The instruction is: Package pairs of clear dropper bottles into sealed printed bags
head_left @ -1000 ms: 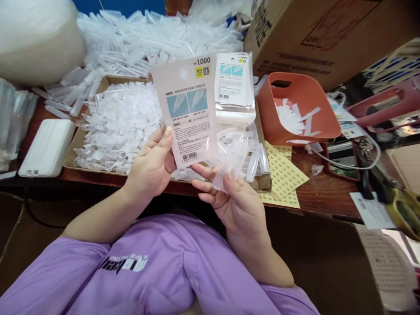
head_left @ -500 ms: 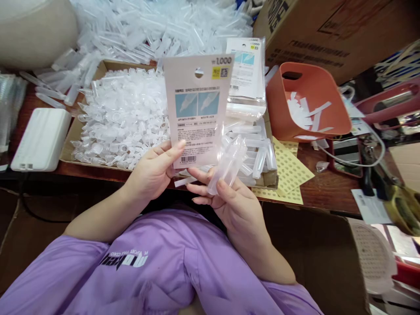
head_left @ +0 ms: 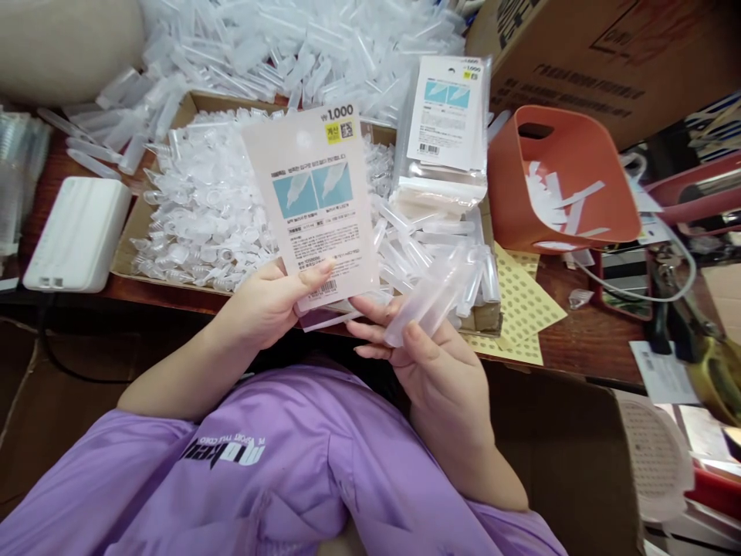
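Note:
My left hand (head_left: 269, 301) pinches the lower edge of a printed card in a clear bag (head_left: 316, 208), held upright with its text side facing me. Two or so translucent plastic tubes (head_left: 428, 297) are gripped between the thumb and fingers of my right hand (head_left: 437, 363), just right of the card's lower corner. Behind the card, a cardboard tray (head_left: 124, 251) holds a heap of small clear caps (head_left: 202, 208) on its left and more tubes (head_left: 405, 247) on its right. A stack of bagged cards (head_left: 445, 116) lies on the tray's back right part.
An orange bin (head_left: 503, 185) with paper strips stands at the right, beside yellow sticker sheets (head_left: 526, 309). Scissors (head_left: 712, 363) lie at the far right edge. A white power bank (head_left: 75, 232) sits at the left. Loose tubes (head_left: 301, 46) pile up behind the tray.
The bagged card has shifted left and tilted. My right hand, with the tubes, has moved slightly right, away from the card. The whole view has shifted a little.

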The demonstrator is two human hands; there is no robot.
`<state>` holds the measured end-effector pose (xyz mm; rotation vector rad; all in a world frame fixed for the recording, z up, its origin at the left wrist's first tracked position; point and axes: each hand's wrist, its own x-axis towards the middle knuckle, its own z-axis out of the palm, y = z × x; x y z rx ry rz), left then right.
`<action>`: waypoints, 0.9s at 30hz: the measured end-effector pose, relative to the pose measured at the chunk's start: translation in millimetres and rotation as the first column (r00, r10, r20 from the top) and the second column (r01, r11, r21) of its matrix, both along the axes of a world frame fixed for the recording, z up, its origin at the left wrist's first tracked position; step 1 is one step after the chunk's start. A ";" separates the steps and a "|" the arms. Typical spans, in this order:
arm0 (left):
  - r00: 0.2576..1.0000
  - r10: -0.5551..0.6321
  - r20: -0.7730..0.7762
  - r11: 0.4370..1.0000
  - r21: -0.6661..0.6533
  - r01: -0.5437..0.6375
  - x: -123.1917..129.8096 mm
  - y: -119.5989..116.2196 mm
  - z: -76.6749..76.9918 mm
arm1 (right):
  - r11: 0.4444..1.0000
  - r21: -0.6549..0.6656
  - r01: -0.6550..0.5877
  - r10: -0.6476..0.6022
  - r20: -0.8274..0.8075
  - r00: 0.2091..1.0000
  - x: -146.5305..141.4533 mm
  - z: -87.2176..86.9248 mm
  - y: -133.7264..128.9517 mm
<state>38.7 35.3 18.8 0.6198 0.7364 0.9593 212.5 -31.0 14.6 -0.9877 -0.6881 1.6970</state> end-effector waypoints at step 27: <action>0.995 -0.007 0.096 0.975 -0.223 0.028 -2.4 4.6 13.5 | 0.781 -0.139 -0.609 0.625 0.164 0.763 11.8 -22.0 -11.3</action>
